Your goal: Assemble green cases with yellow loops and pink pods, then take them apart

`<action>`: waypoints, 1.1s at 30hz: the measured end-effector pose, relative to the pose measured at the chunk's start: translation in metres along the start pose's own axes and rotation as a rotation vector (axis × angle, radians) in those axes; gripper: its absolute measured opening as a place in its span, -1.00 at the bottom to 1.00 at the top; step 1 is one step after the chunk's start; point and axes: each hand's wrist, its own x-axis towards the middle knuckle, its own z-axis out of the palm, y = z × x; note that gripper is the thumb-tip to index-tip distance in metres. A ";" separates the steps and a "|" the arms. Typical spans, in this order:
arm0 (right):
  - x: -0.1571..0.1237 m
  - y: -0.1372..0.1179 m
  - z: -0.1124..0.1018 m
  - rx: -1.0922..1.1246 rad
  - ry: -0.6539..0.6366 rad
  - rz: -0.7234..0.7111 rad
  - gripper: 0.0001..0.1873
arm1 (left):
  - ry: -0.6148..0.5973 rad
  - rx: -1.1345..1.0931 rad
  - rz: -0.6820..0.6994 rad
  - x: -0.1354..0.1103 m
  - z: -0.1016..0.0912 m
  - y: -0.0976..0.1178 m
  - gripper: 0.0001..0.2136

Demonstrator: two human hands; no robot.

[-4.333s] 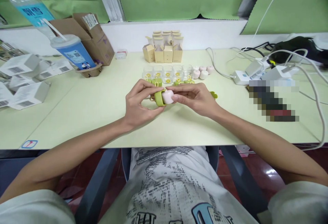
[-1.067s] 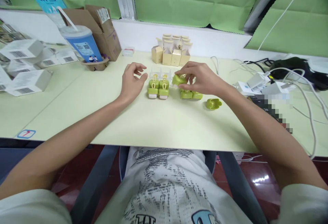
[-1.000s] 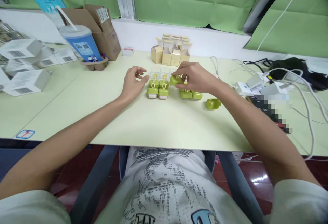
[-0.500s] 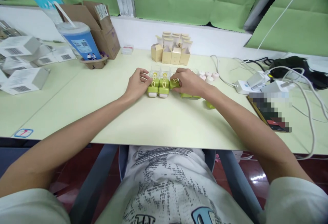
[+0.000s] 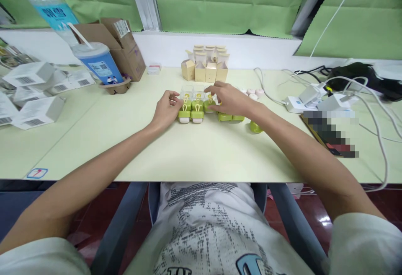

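Observation:
Small lime-green cases with pale loops and whitish bottoms [image 5: 197,113] stand close together in rows mid-table, with clear plastic containers [image 5: 197,88] behind them. At the row's left end is my left hand [image 5: 166,109], fingers loosely curved and thumb touching the outermost case. My right hand [image 5: 229,99] reaches over the right end, thumb and fingers apart around a green case [image 5: 209,105]. Under that wrist lie more green pieces [image 5: 231,117], partly covered, and a single green piece [image 5: 256,127] beside the forearm. Small pale pink-white round pieces [image 5: 253,93] sit behind the right hand.
Open cream cartons [image 5: 205,71] stand at the back. To the left are white boxes [image 5: 40,111], a blue cup [image 5: 100,66] in a holder, a bottle [image 5: 53,15] and a cardboard box [image 5: 125,50]. A power strip [image 5: 297,104], cables and a pixelated flat object [image 5: 329,134] lie right.
My right fingers have spread off the green case they were gripping, and it stands beside the others. My left hand keeps its place at the row's end. The camera view has shifted slightly.

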 end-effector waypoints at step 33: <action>-0.086 0.043 -0.014 1.206 0.735 0.172 -0.55 | -0.234 0.198 1.272 -0.068 0.036 0.065 -0.45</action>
